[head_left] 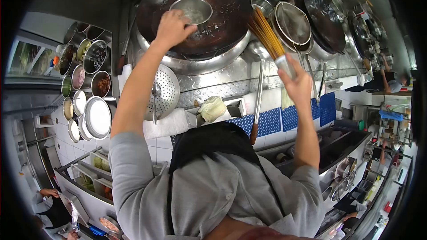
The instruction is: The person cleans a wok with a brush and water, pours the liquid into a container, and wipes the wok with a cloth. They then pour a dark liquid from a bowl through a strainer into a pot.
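Pinching the near-left rim of a metal bowl (199, 6) with the left hand (174, 27), in a closed grip with the thumb spread toward the near side. Seen inside the large dark wok (231, 0), left of its middle: that same bowl. Holding a bamboo brush (268, 34) by its pale wrapped handle in the right hand (297, 80), grip closed round it, with bristles slanting up and left to the wok's right edge. Too unclear to tell: whether touching that edge or just above it. Lying below the brush, with its long handle toward the apron (209, 144): a ladle (259, 80). Seen to the right of the wok: a round wire strainer (292, 22). Set at the near edge of the metal worktop (193, 81), beside the left forearm: a perforated skimmer (168, 91). Lying between skimmer and ladle: a crumpled pale cloth (213, 109). Grouped farther left: several food containers (101, 83). Standing at lower left, well apart: another person (55, 211).
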Available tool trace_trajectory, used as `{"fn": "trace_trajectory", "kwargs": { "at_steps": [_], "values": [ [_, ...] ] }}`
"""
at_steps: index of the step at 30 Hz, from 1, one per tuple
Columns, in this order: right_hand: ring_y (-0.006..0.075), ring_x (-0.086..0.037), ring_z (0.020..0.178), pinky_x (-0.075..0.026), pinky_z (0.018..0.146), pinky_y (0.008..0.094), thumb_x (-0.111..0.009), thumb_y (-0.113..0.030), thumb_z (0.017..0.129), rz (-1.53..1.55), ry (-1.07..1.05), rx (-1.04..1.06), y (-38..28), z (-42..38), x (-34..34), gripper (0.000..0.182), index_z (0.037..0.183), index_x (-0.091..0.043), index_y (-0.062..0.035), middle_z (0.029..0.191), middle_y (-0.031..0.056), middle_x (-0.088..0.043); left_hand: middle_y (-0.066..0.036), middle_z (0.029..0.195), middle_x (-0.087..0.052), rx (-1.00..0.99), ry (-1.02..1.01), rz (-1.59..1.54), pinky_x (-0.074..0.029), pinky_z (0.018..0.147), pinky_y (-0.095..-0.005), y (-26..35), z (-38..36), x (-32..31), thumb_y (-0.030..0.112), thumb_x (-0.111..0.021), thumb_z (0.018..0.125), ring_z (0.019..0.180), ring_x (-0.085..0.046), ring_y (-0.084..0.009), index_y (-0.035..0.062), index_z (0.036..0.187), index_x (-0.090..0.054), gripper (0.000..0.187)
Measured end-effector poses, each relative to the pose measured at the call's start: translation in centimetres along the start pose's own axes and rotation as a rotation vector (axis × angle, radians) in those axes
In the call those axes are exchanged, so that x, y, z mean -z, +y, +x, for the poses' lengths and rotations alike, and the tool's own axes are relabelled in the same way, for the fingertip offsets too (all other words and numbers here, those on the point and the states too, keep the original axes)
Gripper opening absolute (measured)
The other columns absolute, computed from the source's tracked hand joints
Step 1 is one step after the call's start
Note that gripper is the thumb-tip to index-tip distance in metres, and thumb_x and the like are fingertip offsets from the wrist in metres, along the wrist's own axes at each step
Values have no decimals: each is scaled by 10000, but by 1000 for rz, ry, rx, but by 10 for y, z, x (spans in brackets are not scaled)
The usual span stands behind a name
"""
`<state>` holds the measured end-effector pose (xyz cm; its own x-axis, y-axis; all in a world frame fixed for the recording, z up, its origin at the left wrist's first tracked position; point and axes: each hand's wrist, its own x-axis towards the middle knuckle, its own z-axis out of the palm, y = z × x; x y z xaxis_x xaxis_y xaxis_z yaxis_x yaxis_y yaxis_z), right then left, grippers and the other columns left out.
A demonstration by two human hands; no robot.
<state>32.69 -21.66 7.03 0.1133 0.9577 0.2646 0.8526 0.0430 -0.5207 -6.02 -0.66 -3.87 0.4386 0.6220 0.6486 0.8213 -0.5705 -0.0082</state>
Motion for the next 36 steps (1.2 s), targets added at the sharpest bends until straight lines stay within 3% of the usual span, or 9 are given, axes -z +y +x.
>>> {"fn": "trace_trajectory", "kwargs": {
  "at_steps": [7,10,14,17,23,29,33,35,36],
  "values": [
    [319,-740,845,-555,751,403,-789,-223,810,10,106,-379,46,-121,-41,528,1296,-656,-63,958,217,-737,-215,858,-691,106,-244,-332,-505,794,-504,10,16,-23,190,-624,909,841,-668,-406,39,896,-686,163],
    [394,-715,807,-549,713,468,-756,-260,832,-200,87,-409,69,-136,-65,555,1343,-605,-103,900,241,-720,-210,917,-697,510,-29,-478,-514,780,-493,0,34,-33,252,-606,932,905,-665,-428,63,915,-696,210],
    [458,-674,749,-531,681,540,-693,-283,876,-262,63,-409,103,-137,-101,533,1367,-529,-157,831,263,-685,-63,774,-660,1165,169,-1267,-556,644,-338,-21,32,-45,106,-637,909,702,-659,-198,-24,944,-716,155],
    [470,-667,741,-530,671,555,-627,-255,916,-237,9,-431,101,-133,-98,358,1256,-591,-147,829,266,-668,-117,855,-692,1475,281,-1433,-589,767,-477,-51,26,-69,89,-622,912,791,-689,-272,-2,882,-658,103],
    [441,-653,903,-545,765,519,-614,-229,904,-367,200,-514,163,-115,-80,233,1051,-672,-58,988,247,-649,-190,1370,-580,1511,438,-1612,-375,1148,-543,-8,65,21,101,-358,973,1303,-545,-332,-46,1263,-549,377],
    [403,-644,934,-526,748,503,-669,-225,836,-595,281,-331,235,-109,-96,225,913,-704,-16,927,217,-681,-177,1477,-507,1282,513,-1886,-268,1192,-580,-2,75,71,255,-313,1009,1385,-449,-360,37,1367,-555,484],
    [344,-656,935,-507,750,470,-601,-161,915,-54,269,-615,204,-113,-57,210,922,-683,32,917,193,-687,-89,1365,-622,1233,651,-1807,-395,1125,-548,-7,52,103,370,-384,1015,1277,-566,-313,95,1316,-607,465],
    [316,-649,922,-518,725,460,-570,-232,950,533,489,-572,239,-132,-69,263,1043,-678,-10,981,150,-688,-142,1363,-608,861,642,-2359,-488,1044,-469,-2,39,131,224,-543,974,1232,-588,-325,121,1269,-651,330],
    [301,-648,917,-527,729,451,-566,-298,962,893,521,-701,210,-128,-64,317,1120,-655,-38,1024,132,-683,-81,1288,-669,880,701,-2155,-492,1030,-497,-11,20,130,421,-489,1002,1205,-604,-292,133,1252,-651,415]
  ]
}}
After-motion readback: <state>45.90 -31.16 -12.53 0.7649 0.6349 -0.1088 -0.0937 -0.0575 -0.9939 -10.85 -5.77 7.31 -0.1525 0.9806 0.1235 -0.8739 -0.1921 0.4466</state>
